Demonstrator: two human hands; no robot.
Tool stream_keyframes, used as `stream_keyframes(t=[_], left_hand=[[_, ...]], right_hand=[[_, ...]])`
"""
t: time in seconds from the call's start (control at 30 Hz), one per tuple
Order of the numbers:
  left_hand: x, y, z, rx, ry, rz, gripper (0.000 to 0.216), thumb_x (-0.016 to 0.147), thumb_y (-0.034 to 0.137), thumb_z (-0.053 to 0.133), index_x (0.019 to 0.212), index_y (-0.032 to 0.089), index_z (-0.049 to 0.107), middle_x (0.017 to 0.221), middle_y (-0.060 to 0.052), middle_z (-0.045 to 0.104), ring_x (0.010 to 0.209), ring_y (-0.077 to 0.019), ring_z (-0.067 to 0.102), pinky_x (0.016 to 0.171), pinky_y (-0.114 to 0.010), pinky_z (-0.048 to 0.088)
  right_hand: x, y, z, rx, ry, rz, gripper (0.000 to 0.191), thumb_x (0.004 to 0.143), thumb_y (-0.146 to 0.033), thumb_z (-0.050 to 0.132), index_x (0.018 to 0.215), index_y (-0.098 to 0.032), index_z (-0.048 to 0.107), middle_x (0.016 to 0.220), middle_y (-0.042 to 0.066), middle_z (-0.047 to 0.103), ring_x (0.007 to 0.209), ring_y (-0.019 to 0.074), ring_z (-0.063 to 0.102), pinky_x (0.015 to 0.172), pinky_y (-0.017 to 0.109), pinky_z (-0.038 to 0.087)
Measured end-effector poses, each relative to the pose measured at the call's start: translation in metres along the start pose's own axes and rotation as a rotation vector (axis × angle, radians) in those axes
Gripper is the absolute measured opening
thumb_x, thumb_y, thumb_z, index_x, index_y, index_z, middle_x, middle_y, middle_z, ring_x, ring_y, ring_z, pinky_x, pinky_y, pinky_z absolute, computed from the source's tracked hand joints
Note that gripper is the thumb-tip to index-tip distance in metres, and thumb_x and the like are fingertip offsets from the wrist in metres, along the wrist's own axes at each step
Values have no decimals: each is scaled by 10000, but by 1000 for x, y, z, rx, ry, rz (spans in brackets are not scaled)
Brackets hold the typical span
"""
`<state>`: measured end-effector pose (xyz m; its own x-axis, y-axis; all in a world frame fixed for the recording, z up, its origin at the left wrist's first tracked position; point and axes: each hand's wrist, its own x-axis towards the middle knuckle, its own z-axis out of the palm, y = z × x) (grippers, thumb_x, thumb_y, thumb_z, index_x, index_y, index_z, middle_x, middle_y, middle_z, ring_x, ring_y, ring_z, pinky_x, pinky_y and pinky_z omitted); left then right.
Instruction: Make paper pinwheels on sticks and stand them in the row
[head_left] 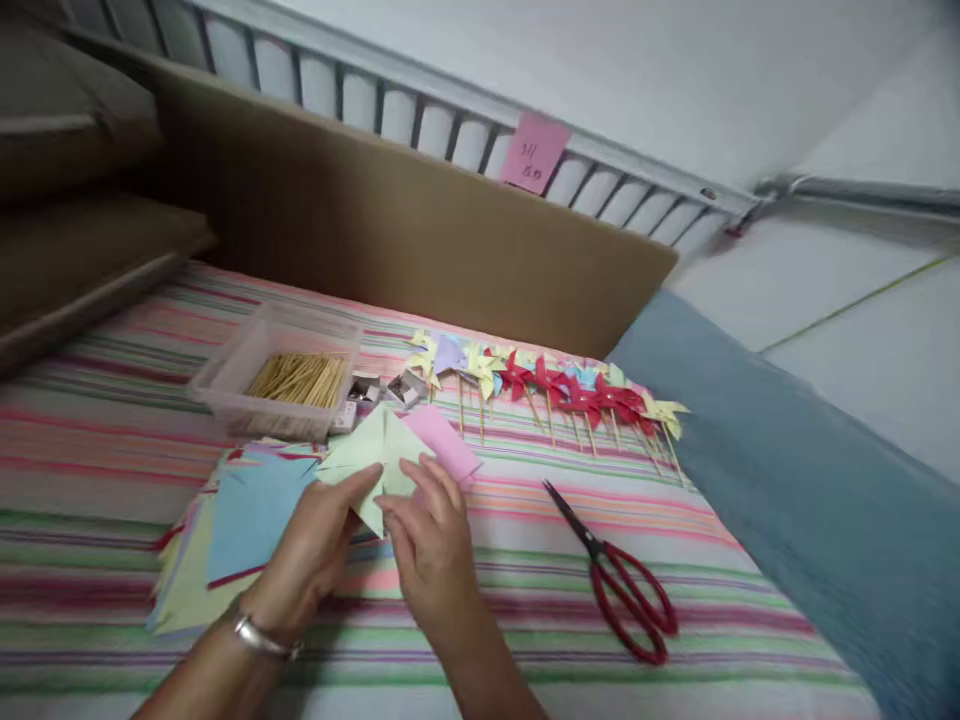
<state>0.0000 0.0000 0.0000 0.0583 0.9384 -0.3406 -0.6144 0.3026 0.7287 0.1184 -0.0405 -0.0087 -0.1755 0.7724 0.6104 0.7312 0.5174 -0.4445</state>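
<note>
Both my hands are on a pale green folded paper square [373, 455] that lies on the striped cloth. My left hand [319, 545], with a silver bracelet at the wrist, pinches the paper's near left side between thumb and fingers. My right hand [429, 540] presses its fingers on the paper's near right part. A pink paper piece [450, 445] lies just beyond the green one. A pile of coloured paper squares [240, 525], light blue on top, sits left of my left hand.
Red-handled scissors [626, 585] lie to the right. A row of finished paper pinwheels on sticks [555, 385] runs along the back. A clear plastic box of wooden sticks [289, 380] stands at back left. Behind are a cardboard sheet [405, 215], a white railing and a blue blanket [787, 500].
</note>
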Motion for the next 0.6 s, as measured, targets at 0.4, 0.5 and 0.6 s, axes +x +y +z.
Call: stream_keyframes(t=[0.4, 0.5, 0.6], left_hand=[[-1, 4, -1, 34, 9, 25, 190, 608, 192, 753, 773, 109, 709, 756, -52, 717, 631, -156, 604, 603, -250, 466], [-2, 3, 0, 52, -11, 35, 134, 633, 201, 741, 732, 116, 710, 726, -42, 713, 647, -152, 597, 607, -242, 460], [-4, 0, 1, 96, -36, 36, 114, 658, 227, 729, 671, 116, 709, 685, -42, 704, 672, -164, 599, 627, -250, 460]], right_hand=[[6, -2, -2, 138, -85, 239, 108, 794, -153, 580, 803, -225, 661, 1394, 47, 422, 1357, 248, 230, 1067, 429, 271], [9, -2, -4, 169, -68, 283, 85, 788, -161, 587, 777, -215, 652, 1397, 55, 423, 1358, 243, 233, 1070, 426, 262], [12, -2, -5, 185, -21, 351, 63, 760, -155, 614, 733, -207, 637, 1378, 67, 448, 1351, 246, 247, 1070, 428, 256]])
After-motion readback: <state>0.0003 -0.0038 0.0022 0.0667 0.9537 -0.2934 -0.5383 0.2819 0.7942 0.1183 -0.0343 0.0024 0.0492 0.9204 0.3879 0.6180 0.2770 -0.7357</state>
